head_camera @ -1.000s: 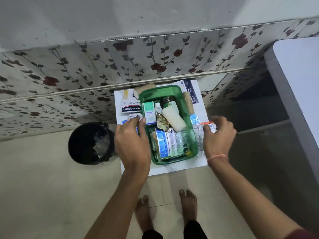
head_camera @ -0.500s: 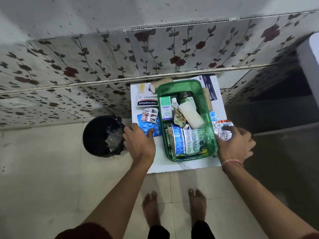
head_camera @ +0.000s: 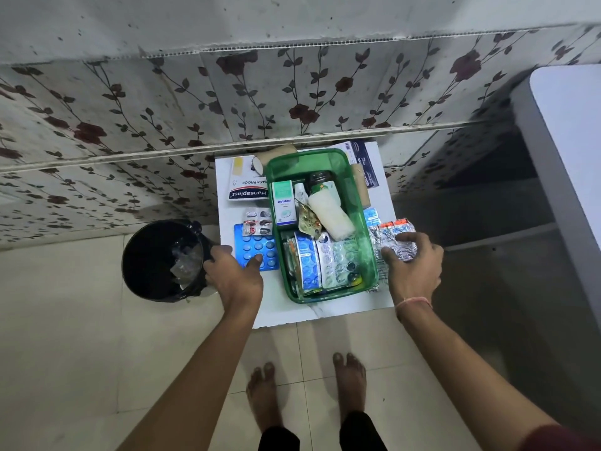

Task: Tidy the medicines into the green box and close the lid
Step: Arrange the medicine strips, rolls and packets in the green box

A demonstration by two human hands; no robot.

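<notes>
green box (head_camera: 367,229) sits open mid-surface (head_camera: 325,314), already part filled: optibex carton (head_camera: 283,203) upright at its left wall, dark bottle (head_camera: 320,183) and white roll (head_camera: 330,216) leaning in the middle, blister strips (head_camera: 325,265) stacked on edge at the near end; no lid seen anywhere in view, cannot tell where it is;

left hand (head_camera: 234,278) rests palm down at the near left of the box, fingertips (head_camera: 257,259) touching the near edge of the blue blister pack (head_camera: 257,247), not yet gripping it, fingers loose; red capsule strip (head_camera: 258,218) lies just above it, partly overlapping; hansaplast pack (head_camera: 248,187) further back, cardboard tube (head_camera: 276,153) at the back edge;

right hand (head_camera: 413,271) is on the silver foil strips (head_camera: 395,242) just beside the box's right wall, fingers spread over the pile and curling, looks like a half-formed grasp, not lifted; a dark blue carton (head_camera: 366,164) and a small blue pack (head_camera: 371,217) also outside on the right;

step in hand: gathering loose strips from both sides, mid-task, several items left out; next move likely calls for pinching the flat packs off the surface, sliding a fingertip under an edge since they lie flush, then dropping them in edgewise where room is left near the back; foil pile may fan out if lifted loosely;

black bin (head_camera: 156,262) on the floor left of the surface, not part of this;
</notes>
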